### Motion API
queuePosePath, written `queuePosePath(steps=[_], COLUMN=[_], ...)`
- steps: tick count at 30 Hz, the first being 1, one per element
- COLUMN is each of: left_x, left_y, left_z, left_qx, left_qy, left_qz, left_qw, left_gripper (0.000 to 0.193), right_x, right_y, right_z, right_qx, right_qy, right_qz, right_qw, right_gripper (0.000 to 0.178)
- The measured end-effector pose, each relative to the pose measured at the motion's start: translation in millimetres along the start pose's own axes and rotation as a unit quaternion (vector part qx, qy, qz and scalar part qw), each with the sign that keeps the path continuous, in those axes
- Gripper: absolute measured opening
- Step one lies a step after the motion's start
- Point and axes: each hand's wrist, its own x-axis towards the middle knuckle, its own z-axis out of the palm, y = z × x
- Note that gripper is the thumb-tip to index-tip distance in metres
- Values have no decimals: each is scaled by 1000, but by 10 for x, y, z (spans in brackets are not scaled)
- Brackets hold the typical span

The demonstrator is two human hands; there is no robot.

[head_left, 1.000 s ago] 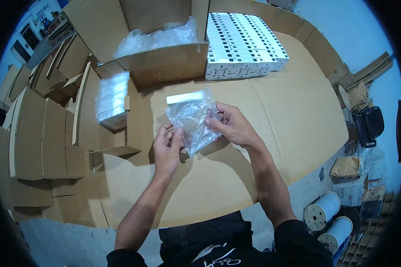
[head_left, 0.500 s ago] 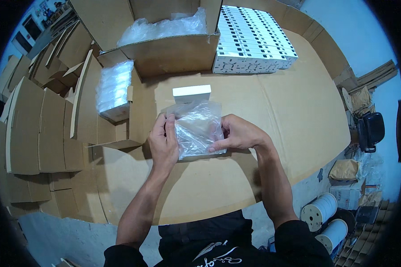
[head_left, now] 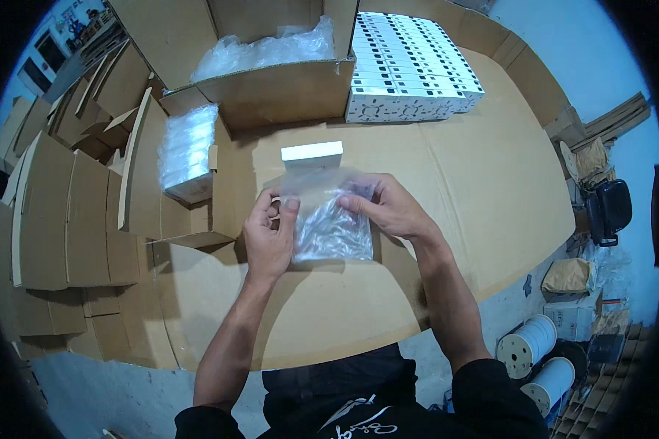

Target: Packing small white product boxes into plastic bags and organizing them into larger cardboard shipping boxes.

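Observation:
Between my hands is a clear plastic bag (head_left: 333, 230), held up over the cardboard-covered table. My left hand (head_left: 269, 230) pinches its upper left edge, thumb in front. At the upper right corner my right hand (head_left: 388, 207) grips the plastic with its thumb lying across the front. The lower part of the bag looks wrinkled and shiny; I cannot tell what, if anything, is inside. Just beyond the bag stands a small white box (head_left: 312, 154), its lower part hidden behind the plastic.
Left of my hands, an open carton (head_left: 223, 183) holds a stack of bubble-wrapped packs (head_left: 188, 154). A larger open carton (head_left: 285, 91) with bubble wrap (head_left: 271, 53) stands at the back, beside rows of white patterned boxes (head_left: 410, 73). Folded cardboard (head_left: 40, 212) lines the far left.
My right hand has moved up from the bag's lower right side to its upper right corner. The bag's lower edge now hangs free of the fingers.

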Motion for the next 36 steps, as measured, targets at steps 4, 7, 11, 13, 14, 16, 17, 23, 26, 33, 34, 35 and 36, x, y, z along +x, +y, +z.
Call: queuePosePath(steps=[4,7,11,13,14,16,17,23,26,33,34,35,36], left_x=[-62,-54,-34,-17,-10,3,5,-77,-75,-64,-60,-57,-54], left_y=[122,98,45,0,-23,-56,-53,-18,-102,8,23,39,61], left_z=[98,32,-50,-125,-168,-227,-209,37,35,1,-3,-1,4], left_qx=[-64,-54,-54,3,3,-75,-74,-88,-87,-17,-14,-12,-14], left_qy=[-67,-156,-175,-219,-219,-203,-203,-111,-76,-96,-96,-96,-97], left_qz=[-83,-113,-149,-143,-142,-77,-77,-23,-86,-73,-86,-100,-99], left_qw=[992,980,972,965,965,973,973,990,989,993,992,990,990], left_gripper=[22,12,11,17,17,22,22,38,31,22,22,23,23], right_x=[12,55,106,98,103,103,104,33,36,59,70,83,65], right_y=[38,118,20,-2,19,79,115,55,23,91,72,67,40], right_z=[-72,-49,122,98,45,-21,-41,191,235,19,11,7,-15], right_qx=[-28,-2,154,177,135,94,67,-50,-107,15,68,46,44], right_qy=[47,131,299,340,346,351,338,225,159,227,271,314,315], right_qz=[-12,-92,-97,-94,-123,-151,-158,-120,-100,-141,-152,-176,-177], right_qw=[998,987,937,919,920,919,925,966,976,963,948,932,932], right_gripper=[23,24,29,30,31,32,33,28,20,11,10,12,12])
